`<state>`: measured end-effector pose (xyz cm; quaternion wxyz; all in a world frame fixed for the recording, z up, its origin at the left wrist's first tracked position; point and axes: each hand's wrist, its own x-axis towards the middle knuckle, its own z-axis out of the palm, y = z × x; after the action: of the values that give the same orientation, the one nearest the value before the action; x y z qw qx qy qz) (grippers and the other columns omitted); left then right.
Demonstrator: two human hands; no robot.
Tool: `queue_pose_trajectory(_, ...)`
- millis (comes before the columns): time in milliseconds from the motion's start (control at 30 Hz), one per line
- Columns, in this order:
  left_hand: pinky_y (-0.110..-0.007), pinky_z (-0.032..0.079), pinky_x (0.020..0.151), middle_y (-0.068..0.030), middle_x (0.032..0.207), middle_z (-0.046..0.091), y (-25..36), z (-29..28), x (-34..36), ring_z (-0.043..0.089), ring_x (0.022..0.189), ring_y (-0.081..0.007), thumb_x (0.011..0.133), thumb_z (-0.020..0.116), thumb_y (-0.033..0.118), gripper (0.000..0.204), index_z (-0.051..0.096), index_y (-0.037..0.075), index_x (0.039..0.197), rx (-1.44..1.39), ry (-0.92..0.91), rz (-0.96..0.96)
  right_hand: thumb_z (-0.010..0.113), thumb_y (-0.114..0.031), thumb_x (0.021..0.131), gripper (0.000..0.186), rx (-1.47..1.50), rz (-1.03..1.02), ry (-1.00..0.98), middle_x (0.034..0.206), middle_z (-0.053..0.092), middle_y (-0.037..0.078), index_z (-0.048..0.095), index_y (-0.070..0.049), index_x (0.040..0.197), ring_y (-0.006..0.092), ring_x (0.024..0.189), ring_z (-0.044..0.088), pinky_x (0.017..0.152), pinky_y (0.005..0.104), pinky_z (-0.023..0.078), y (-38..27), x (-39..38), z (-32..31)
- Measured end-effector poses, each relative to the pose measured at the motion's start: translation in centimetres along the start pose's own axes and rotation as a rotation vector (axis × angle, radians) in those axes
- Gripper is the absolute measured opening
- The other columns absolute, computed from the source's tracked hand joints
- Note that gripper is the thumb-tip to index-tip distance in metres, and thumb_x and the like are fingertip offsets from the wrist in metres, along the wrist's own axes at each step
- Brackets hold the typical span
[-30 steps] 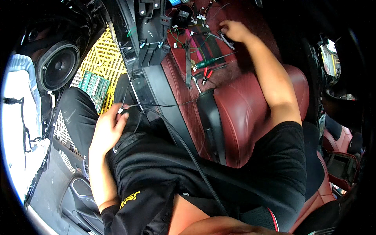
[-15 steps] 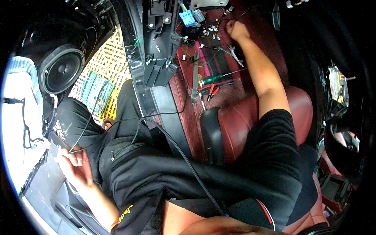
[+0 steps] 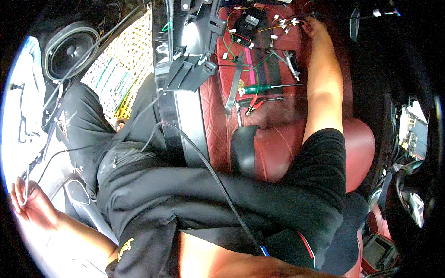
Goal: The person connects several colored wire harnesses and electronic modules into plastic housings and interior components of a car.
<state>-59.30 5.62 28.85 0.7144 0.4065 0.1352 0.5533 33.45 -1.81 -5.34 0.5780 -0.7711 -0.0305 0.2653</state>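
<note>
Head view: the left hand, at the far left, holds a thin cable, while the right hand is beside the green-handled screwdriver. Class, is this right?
Not quite: the head view shows the right hand beside the wires with white connectors, not the green-handled screwdriver. The left hand, at the far left, does hold a thin cable.

Bright glare at left, dim right side, black curved fisheye rim

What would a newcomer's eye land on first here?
Probably the dark red car seat right of centre, bearing a green-handled screwdriver and red alligator clips. Next, the round black speaker at upper left. Then the left hand with a thin cable at lower left, and the right hand beside white connectors at the top.
</note>
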Motion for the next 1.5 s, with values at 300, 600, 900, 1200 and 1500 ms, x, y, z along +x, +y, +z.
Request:
queue_pose_trajectory(300, -0.032, 0.037, 0.078, -0.0015, 0.089, 0.043, -0.6, -2.5, -2.2, 0.042, 0.092, -0.0172, 0.094, 0.065, 0.011, 0.014, 0.051, 0.007, 0.091, 0.107, 0.075, 0.116, 0.074, -0.020, 0.088, 0.023, 0.304, -0.905, 0.146, 0.095, 0.072, 0.008, 0.068, -0.004, 0.102, 0.0238, 0.081, 0.069, 0.065, 0.0385, 0.060, -6.2, 3.9, -4.6)
queue_pose_trajectory(600, -0.030, 0.037, 0.075, -0.0004, 0.093, 0.044, -0.6, 1.6, -5.2, 0.041, 0.093, -0.0158, 0.101, 0.060, 0.019, 0.015, 0.059, 0.005, 0.105, 0.292, 0.078, 0.218, 0.070, -0.018, 0.091, 0.021, 0.299, -1.044, 0.538, 0.096, 0.071, 0.010, 0.067, -0.002, 0.103, 0.0244, 0.083, 0.069, 0.067, 0.0386, 0.061, -10.4, -6.7, 1.8)
queue_pose_trajectory(900, -0.029, 0.037, 0.074, -0.0015, 0.095, 0.046, -1.0, 1.3, -4.8, 0.042, 0.093, -0.0160, 0.102, 0.058, 0.018, 0.014, 0.058, 0.005, 0.106, 0.262, 0.048, 0.179, 0.065, -0.017, 0.093, 0.020, 0.326, -1.048, 0.662, 0.097, 0.071, 0.011, 0.066, 0.000, 0.104, 0.0250, 0.086, 0.069, 0.069, 0.0388, 0.062, -16.1, -9.7, -4.4)
queue_pose_trajectory(1200, -0.029, 0.038, 0.078, -0.0109, 0.112, 0.058, -2.0, 0.9, -4.2, 0.047, 0.092, -0.0189, 0.095, 0.065, 0.019, 0.032, 0.061, -0.003, 0.117, 0.256, 0.282, 0.254, 0.061, -0.015, 0.096, 0.020, 0.304, -0.961, 0.770, 0.098, 0.071, 0.013, 0.065, 0.001, 0.105, 0.0256, 0.088, 0.069, 0.072, 0.0390, 0.062, -17.4, -10.6, -4.8)
queue_pose_trajectory(1500, -0.025, 0.032, 0.061, 0.0033, 0.078, 0.039, -6.5, -1.8, -2.7, 0.033, 0.066, -0.0092, 0.106, 0.053, 0.029, 0.019, 0.054, 0.010, 0.102, 0.182, 0.077, 0.004, 0.057, -0.014, 0.098, 0.020, 0.412, -0.574, 0.940, 0.100, 0.070, 0.014, 0.065, 0.003, 0.106, 0.0262, 0.090, 0.070, 0.074, 0.0392, 0.063, -16.0, -12.0, -7.6)
